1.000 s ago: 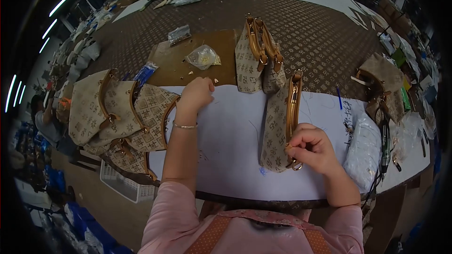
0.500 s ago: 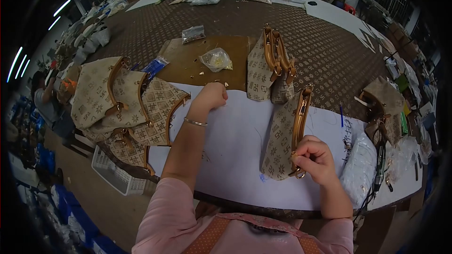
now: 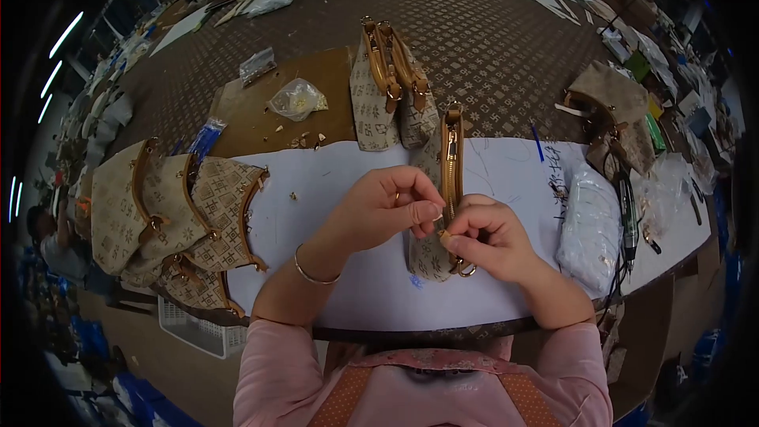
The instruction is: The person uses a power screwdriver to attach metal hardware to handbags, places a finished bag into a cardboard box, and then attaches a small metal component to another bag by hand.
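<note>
A beige patterned handbag (image 3: pixel 427 257) with tan trim stands on the white paper in front of me, its gold zipper (image 3: pixel 451 146) facing up. My right hand (image 3: pixel 494 241) is closed in a pinch at the near end of that zipper, on a small tan piece. My left hand (image 3: pixel 387 209) meets it there, thumb and forefinger pinched on something tiny and pale that I cannot make out. The two sets of fingertips are almost touching. Below the right hand, a metal ring (image 3: pixel 466 270) shows at the bag's end.
Two similar upright bags (image 3: pixel 375 111) stand just behind. More bags (image 3: pixel 170 205) lie piled at left. A plastic bag of small parts (image 3: pixel 298 100) and loose gold bits (image 3: pixel 304 142) lie on and near a brown board (image 3: pixel 237 122). At right are a wrapped white bundle (image 3: pixel 591 221) and a pen-like tool (image 3: pixel 628 225).
My left hand has come from the loose bits near the brown board to my right hand at the zipper. My right hand keeps its pinch. The camera view has shifted.
</note>
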`<action>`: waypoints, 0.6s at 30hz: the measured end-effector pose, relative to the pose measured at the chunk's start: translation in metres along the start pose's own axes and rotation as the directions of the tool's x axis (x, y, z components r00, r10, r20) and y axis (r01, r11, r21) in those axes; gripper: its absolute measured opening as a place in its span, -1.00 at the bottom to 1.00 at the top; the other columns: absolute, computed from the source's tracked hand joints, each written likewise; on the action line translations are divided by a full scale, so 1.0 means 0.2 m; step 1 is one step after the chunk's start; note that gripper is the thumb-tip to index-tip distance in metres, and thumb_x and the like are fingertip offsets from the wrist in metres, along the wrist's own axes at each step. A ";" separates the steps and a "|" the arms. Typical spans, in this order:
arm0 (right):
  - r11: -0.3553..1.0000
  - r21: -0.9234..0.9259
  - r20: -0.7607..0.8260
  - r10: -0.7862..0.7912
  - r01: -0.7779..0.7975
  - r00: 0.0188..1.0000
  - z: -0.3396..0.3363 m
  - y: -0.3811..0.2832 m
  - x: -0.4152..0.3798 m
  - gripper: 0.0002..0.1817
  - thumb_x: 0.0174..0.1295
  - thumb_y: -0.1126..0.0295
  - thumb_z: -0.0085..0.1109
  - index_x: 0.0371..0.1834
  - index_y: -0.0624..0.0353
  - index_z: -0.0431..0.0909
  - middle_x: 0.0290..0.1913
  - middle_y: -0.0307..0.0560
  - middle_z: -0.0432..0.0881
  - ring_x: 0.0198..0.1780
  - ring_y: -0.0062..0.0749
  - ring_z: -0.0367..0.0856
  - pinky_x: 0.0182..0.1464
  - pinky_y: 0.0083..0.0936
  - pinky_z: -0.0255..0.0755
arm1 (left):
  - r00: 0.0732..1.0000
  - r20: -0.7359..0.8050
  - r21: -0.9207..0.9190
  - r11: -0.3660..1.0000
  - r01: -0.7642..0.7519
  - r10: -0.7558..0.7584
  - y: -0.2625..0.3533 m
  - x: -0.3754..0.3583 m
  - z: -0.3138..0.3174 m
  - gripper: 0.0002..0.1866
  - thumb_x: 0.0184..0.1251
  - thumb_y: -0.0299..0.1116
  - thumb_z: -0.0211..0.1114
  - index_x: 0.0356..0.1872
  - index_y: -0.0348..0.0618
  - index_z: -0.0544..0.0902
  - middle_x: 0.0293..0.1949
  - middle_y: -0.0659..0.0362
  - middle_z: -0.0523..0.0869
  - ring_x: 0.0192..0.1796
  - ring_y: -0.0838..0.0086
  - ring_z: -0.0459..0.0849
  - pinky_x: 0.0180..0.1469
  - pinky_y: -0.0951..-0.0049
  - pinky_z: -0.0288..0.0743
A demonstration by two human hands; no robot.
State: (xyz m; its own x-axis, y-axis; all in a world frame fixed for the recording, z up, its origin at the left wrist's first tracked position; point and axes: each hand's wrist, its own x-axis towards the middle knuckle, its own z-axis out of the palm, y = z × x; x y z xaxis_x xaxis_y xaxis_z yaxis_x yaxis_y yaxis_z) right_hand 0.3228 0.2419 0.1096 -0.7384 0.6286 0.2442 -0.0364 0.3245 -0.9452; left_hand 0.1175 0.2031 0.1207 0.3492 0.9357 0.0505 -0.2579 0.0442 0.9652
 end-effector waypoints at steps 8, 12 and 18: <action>0.999 0.048 -0.007 0.002 -0.002 1.000 0.00 0.00 0.00 -0.91 0.03 0.47 0.23 -0.55 0.22 0.55 -0.58 -0.29 0.35 -0.56 -0.63 0.29 -0.49 -0.63 0.18 | 0.998 0.057 -0.025 1.000 0.007 -0.006 -0.01 -0.01 0.03 -0.88 0.19 -0.50 0.26 -0.30 -0.32 0.54 -0.40 0.20 0.62 -0.36 0.64 0.60 -0.28 0.68 0.51; 0.999 0.043 -0.013 0.004 -0.004 1.000 0.00 0.00 -0.01 -0.91 0.04 0.45 0.22 -0.54 0.21 0.56 -0.58 -0.28 0.37 -0.55 -0.62 0.30 -0.47 -0.64 0.19 | 0.998 0.056 -0.001 1.000 0.009 -0.009 -0.02 -0.01 0.02 -0.87 0.16 -0.52 0.28 -0.31 -0.34 0.53 -0.38 0.16 0.63 -0.32 0.61 0.62 -0.24 0.67 0.53; 0.999 0.047 -0.016 -0.002 0.002 1.000 0.01 0.01 -0.01 -0.92 0.04 0.44 0.23 -0.51 0.20 0.56 -0.57 -0.30 0.36 -0.51 -0.62 0.30 -0.44 -0.63 0.19 | 0.999 0.043 -0.021 1.000 0.017 -0.016 -0.02 -0.01 0.03 -0.87 0.16 -0.53 0.29 -0.32 -0.34 0.53 -0.36 0.17 0.63 -0.30 0.62 0.62 -0.23 0.68 0.52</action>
State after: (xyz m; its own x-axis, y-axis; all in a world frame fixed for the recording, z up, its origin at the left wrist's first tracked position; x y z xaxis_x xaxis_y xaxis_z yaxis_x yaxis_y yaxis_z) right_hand 0.3231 0.2400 0.1078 -0.7275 0.6392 0.2492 -0.0699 0.2923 -0.9538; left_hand 0.1235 0.1980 0.1181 0.3917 0.9189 0.0460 -0.2710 0.0674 0.9602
